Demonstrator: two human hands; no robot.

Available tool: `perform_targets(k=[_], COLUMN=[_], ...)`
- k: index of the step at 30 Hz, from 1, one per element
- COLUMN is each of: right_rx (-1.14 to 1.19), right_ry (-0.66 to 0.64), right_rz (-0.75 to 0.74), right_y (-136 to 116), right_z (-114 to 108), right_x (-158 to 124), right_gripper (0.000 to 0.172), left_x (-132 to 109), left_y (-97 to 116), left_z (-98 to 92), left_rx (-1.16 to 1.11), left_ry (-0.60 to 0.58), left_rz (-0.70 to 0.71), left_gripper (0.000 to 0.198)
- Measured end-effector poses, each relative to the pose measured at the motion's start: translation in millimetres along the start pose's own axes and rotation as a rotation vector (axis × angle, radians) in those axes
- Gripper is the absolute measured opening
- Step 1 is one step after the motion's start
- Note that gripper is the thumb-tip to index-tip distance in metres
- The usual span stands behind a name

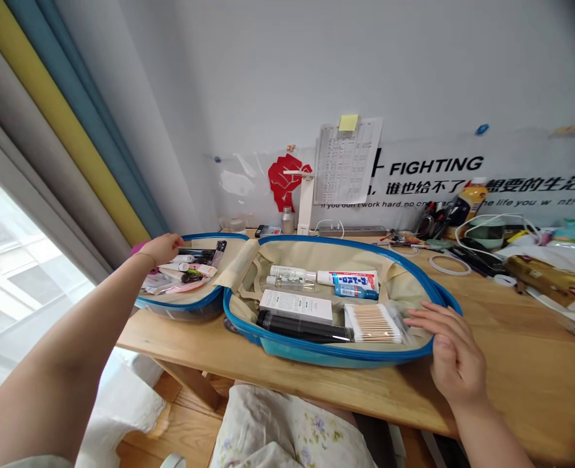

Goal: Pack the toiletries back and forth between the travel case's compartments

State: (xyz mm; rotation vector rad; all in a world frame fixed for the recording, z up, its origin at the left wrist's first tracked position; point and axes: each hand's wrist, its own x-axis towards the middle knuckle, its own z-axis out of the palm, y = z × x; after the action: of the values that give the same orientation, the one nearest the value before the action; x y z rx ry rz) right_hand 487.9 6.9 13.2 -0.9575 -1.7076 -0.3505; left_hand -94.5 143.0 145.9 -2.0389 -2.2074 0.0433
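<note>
A blue-rimmed travel case with a beige lining (389,250) lies opened out on the table, its two halves side by side. My left hand (163,249) is over the far rim of the left half, fingers curled; whatever they may hold is hidden. Below it lie small tubes, a black comb-like item and clear bags (190,279). My right hand (456,351) rests open at the right half's near right edge, fingers stretched over the rim. Beside its fingertips is a pack of cotton swabs (373,323). A white box (296,305), toothpaste (353,279), small bottles (294,279) and a black cylinder (302,327) lie in this half.
A white desk lamp (305,205) and a small bottle (287,221) stand behind the case. To the right, a roll of tape (449,264), a yellow-labelled bottle (468,205) and other clutter cover the wooden table (502,331). Curtains (87,130) hang at left.
</note>
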Motion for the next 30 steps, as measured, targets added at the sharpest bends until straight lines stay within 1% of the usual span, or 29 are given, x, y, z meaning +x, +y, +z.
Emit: perform_targets(k=[2,5,9,11,13,17,19,21,23,24,26,28,30], right_rx=[-0.003,0.006,0.003,0.0,-0.002,-0.001,0.005,0.009,0.015,0.019,0.025,0.027,0.03], right_ry=[-0.002,0.009,0.011,0.009,0.01,0.002,0.001,-0.002,-0.005,-0.008,-0.009,-0.007,-0.005], right_rz=[0.012,-0.009,-0.049,-0.038,-0.02,-0.03,-0.042,-0.044,-0.041,-0.038,-0.035,-0.029,-0.03], right_y=[0.3,0.6,0.8,0.6,0.4,0.3,0.7,1.3,1.9,2.3,2.9,3.3,3.3], right_z=[0.3,0.5,0.9,1.2,1.4,1.2,0.9,0.5,0.4,0.4,0.6,1.0,1.5], right_x=[0.2,0.8,0.9,0.4,0.0,-0.5,-0.7,-1.0,-1.7,-2.1,-2.9,-3.5,-3.8], right_gripper=[0.036,0.036,0.034,0.035,0.036,0.035,0.034,0.034,0.035,0.035,0.035,0.035,0.035], left_x=[-4.0,-5.1,-2.1,-1.1,-1.2,-2.0,0.6,5.8,11.9,14.7,19.1,22.4,25.4], left_y=[-8.5,-11.7,-7.6,0.6,13.5,42.4,53.7,65.5,83.6,96.6,130.8,172.0,212.6], left_z=[13.7,28.1,34.2,34.4,34.5,30.3,20.7,4.8,-14.2,-22.8,-34.9,-37.3,-31.1], left_rx=[0.033,0.081,0.128,0.145,0.156,0.165,0.174,0.181,0.18,0.176,0.167,0.162,0.169], left_ry=[-0.033,-0.078,-0.122,-0.133,-0.138,-0.158,-0.15,-0.111,-0.055,-0.029,0.005,0.0,-0.034], left_rz=[0.011,0.04,0.083,0.132,0.2,0.338,0.332,0.274,0.237,0.249,0.335,0.446,0.527], left_gripper=[0.051,0.066,0.075,0.074,0.07,0.048,0.042,0.046,0.054,0.056,0.056,0.055,0.055])
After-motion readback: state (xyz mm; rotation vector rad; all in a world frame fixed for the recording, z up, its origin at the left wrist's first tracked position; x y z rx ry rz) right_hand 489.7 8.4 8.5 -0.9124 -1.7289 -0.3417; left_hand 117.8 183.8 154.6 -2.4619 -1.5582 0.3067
